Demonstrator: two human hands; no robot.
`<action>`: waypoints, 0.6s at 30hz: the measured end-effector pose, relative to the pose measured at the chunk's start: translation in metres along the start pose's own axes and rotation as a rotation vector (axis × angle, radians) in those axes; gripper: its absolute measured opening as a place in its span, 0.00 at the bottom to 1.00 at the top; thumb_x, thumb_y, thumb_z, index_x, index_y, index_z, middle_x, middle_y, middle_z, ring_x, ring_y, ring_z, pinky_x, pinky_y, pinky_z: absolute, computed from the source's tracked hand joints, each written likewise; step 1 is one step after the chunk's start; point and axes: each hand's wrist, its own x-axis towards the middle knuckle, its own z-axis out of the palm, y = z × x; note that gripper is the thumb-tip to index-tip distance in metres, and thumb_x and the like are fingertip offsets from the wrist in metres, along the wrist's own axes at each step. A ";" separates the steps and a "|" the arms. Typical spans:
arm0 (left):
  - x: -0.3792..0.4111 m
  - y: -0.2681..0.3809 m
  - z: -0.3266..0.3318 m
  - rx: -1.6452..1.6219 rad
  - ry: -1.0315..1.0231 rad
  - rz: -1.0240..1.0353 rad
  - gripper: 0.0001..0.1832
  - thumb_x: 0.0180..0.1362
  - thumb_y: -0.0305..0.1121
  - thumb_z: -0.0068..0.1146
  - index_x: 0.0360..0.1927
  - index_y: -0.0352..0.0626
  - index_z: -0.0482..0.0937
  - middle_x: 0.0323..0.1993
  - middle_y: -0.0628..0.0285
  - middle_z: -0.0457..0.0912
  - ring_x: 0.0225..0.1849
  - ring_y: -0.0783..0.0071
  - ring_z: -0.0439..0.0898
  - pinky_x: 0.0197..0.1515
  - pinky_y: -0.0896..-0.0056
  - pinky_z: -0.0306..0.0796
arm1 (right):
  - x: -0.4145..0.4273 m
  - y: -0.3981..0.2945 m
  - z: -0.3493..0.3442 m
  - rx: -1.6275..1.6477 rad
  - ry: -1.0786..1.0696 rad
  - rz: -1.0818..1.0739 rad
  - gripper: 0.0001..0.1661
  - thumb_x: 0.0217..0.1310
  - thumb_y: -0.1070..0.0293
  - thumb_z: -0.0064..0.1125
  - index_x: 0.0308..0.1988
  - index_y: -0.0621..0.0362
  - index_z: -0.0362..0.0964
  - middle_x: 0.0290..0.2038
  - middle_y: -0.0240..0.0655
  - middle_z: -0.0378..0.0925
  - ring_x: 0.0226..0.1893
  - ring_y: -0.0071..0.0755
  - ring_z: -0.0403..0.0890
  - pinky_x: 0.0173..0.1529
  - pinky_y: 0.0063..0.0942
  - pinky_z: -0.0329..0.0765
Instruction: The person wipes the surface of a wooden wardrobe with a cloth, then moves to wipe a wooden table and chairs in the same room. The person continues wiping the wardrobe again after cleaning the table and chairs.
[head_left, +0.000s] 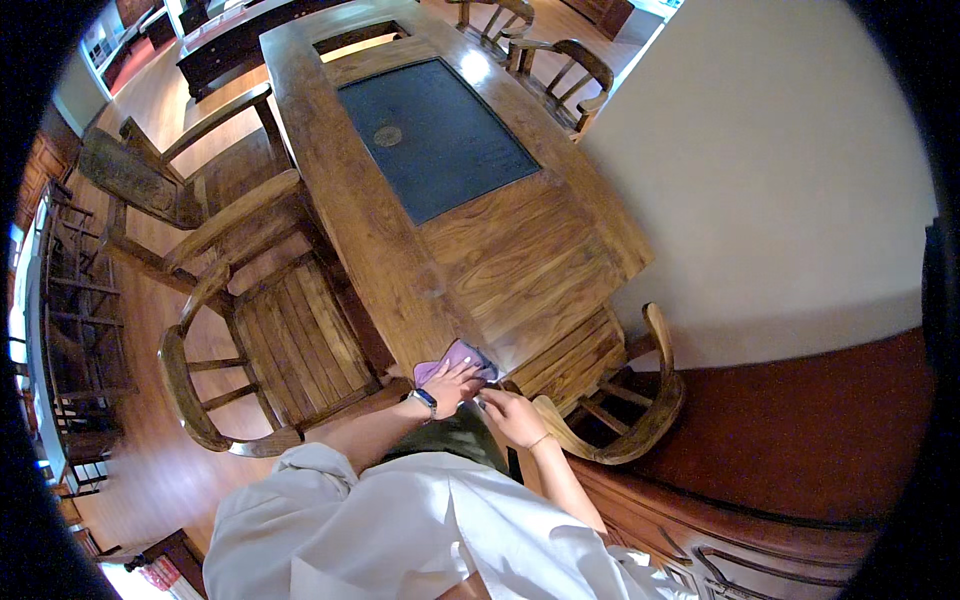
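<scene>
A purple cloth (463, 353) lies bunched on the near corner of a long wooden table (360, 202). My left hand (450, 384), with a smartwatch (424, 401) at the wrist, presses down on it with the fingers spread over the fabric. Just right of it, at the table's near edge, is my right hand (516, 417) with its fingers bent. Whether those fingers grip anything is hidden. Farther along, a dark inset panel (450, 150) with a round emblem (388, 136) is set into the tabletop.
Left of the table stand a wooden armchair with a slatted seat (300, 337) and a larger armchair (232, 172). Another wooden chair (577, 352) is tucked in at the near end. A pale wall (765, 187) and a reddish-brown wooden cabinet (787, 427) bound the right side.
</scene>
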 end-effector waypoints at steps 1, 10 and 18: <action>0.001 -0.002 -0.006 -0.060 -0.026 -0.002 0.36 0.41 0.36 0.58 0.59 0.49 0.63 0.65 0.56 0.55 0.69 0.57 0.46 0.64 0.38 0.42 | 0.006 0.002 -0.004 0.000 -0.006 -0.006 0.17 0.57 0.65 0.50 0.45 0.60 0.71 0.42 0.45 0.76 0.42 0.48 0.76 0.47 0.34 0.73; 0.022 -0.055 -0.063 0.039 0.168 -0.356 0.30 0.47 0.28 0.50 0.59 0.47 0.63 0.62 0.52 0.59 0.64 0.54 0.56 0.61 0.41 0.51 | 0.038 0.045 -0.049 -0.042 -0.151 0.056 0.18 0.58 0.65 0.49 0.48 0.59 0.70 0.43 0.45 0.76 0.42 0.44 0.77 0.47 0.31 0.73; 0.070 -0.019 -0.137 -1.703 0.829 -0.626 0.35 0.39 0.18 0.43 0.58 0.43 0.62 0.55 0.56 0.67 0.54 0.60 0.69 0.58 0.63 0.63 | 0.091 0.093 -0.035 0.608 -0.149 0.148 0.26 0.62 0.64 0.48 0.57 0.62 0.59 0.51 0.36 0.72 0.49 0.28 0.72 0.50 0.27 0.69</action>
